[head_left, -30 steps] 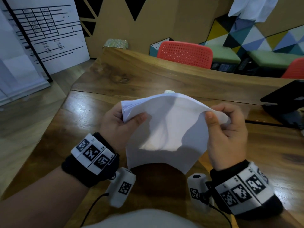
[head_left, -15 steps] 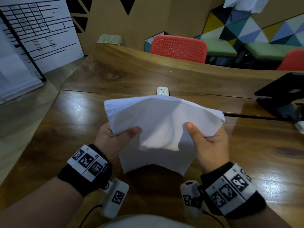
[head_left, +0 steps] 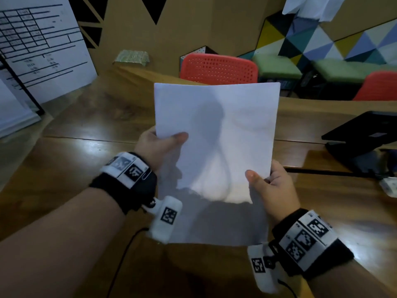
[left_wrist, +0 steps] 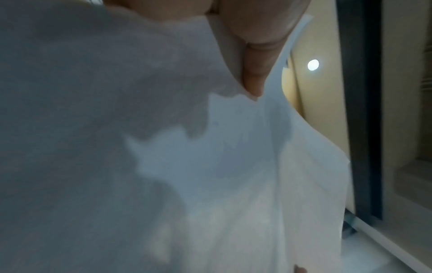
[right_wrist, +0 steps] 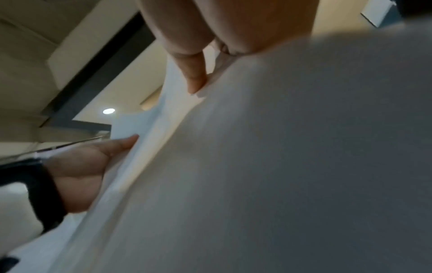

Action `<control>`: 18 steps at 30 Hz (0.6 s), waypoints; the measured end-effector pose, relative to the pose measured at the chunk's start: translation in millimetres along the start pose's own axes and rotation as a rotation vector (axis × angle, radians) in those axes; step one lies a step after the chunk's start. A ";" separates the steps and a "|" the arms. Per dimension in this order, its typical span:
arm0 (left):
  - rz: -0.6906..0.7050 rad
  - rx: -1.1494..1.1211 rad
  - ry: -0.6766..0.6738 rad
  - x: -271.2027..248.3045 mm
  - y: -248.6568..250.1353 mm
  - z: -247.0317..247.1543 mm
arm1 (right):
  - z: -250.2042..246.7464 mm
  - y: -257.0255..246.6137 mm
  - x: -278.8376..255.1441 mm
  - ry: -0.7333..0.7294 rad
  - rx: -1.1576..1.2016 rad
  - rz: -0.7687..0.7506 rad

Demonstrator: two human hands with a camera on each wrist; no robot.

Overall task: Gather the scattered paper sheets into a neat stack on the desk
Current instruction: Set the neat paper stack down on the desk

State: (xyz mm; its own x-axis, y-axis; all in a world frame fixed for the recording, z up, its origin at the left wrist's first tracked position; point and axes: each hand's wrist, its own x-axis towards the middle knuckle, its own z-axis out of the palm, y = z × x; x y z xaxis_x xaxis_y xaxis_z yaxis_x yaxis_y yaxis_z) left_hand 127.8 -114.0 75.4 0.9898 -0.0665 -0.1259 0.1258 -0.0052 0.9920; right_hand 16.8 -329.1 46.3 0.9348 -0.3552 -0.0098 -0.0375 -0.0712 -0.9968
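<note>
A bundle of white paper sheets stands upright in the air above the wooden desk, its long side vertical. My left hand pinches its left edge, thumb on the near face. On the right edge, lower down, my right hand pinches the sheets the same way. The left wrist view is filled by the paper sheets with a finger behind them. In the right wrist view the paper sheets fill the frame, and my left hand shows at their far edge.
A black laptop on a stand sits at the desk's right, with a cable running along the top. Red chairs stand beyond the far edge. A printed board leans at the left.
The sheets were drooping and held wide; they now stand upright and flat. Both hands have shifted to the side edges, the right one lower.
</note>
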 end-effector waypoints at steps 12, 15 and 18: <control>-0.437 0.458 -0.324 49.6 -127.2 99.2 | -77.8 105.9 142.3 0.073 -0.283 0.449; -0.482 0.550 -0.349 59.8 -132.0 112.2 | -91.1 123.0 158.4 0.081 -0.318 0.524; -0.482 0.705 -0.363 71.3 -130.6 116.1 | -90.2 119.4 163.5 0.102 -0.372 0.564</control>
State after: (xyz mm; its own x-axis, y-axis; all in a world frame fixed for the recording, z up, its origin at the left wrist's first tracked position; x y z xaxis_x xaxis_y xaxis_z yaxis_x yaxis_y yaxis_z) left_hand 174.2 -234.0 -62.7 0.7445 -0.2069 -0.6348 0.3313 -0.7109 0.6203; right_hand 133.3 -479.7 -67.1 0.6995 -0.5167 -0.4937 -0.6449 -0.1587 -0.7476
